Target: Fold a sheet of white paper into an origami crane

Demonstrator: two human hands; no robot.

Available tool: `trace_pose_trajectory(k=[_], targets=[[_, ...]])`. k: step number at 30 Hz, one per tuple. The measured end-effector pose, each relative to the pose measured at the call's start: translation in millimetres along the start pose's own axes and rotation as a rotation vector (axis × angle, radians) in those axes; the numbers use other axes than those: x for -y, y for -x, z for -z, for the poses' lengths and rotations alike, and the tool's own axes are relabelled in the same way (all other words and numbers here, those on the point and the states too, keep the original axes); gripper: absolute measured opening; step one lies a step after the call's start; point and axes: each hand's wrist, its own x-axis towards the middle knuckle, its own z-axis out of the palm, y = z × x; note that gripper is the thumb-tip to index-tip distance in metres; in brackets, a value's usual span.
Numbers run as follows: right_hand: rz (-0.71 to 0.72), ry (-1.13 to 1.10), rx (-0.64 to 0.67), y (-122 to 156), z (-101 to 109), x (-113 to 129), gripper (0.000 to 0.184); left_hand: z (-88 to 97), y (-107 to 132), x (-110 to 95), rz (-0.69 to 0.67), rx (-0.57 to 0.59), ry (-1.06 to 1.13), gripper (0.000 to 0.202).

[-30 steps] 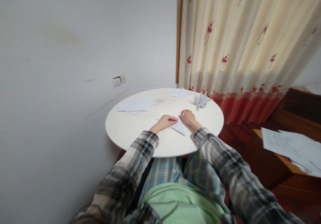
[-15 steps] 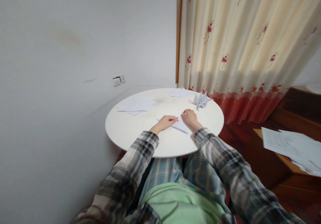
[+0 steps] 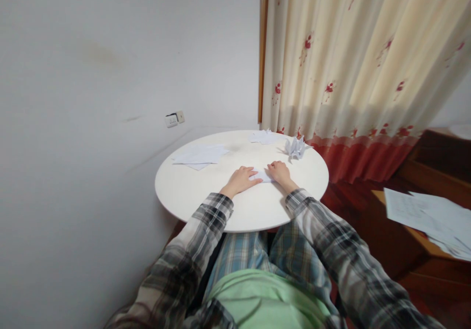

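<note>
On a round white table (image 3: 253,213), folded white paper (image 3: 263,176) runs from under the left hand (image 3: 241,180), thumb and fingers parted, to the curled right hand (image 3: 280,173); whether that pinches it, I cannot tell; probably light, easily creased, best held by its edges

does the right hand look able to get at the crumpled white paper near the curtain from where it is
Probably yes: the crumpled white paper lies just beyond the right hand, with nothing visible between them, though that hand is now at the folded paper.
</note>
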Motion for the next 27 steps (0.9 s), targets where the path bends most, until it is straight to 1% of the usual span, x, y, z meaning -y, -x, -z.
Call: trace_pose_trajectory(k=[3,6,14,27], targets=[[0.011,-0.022,0.01,1.0,-0.3,0.7,0.032,-1.1,0.3,1.6,-0.018,0.033,-0.022,0.062],[0.02,-0.039,0.011,0.4,-1.1,1.0,0.03,-1.8,0.6,2.7,-0.031,0.045,-0.067,0.066],[0.026,-0.088,0.009,-4.4,-5.2,-1.7,0.028,-1.2,1.7,0.8,-0.031,0.049,-0.159,0.064],[0.045,-0.104,-0.001,-6.0,-7.7,-4.0,0.03,-1.5,0.5,0.6,-0.016,0.018,-0.133,0.057]])
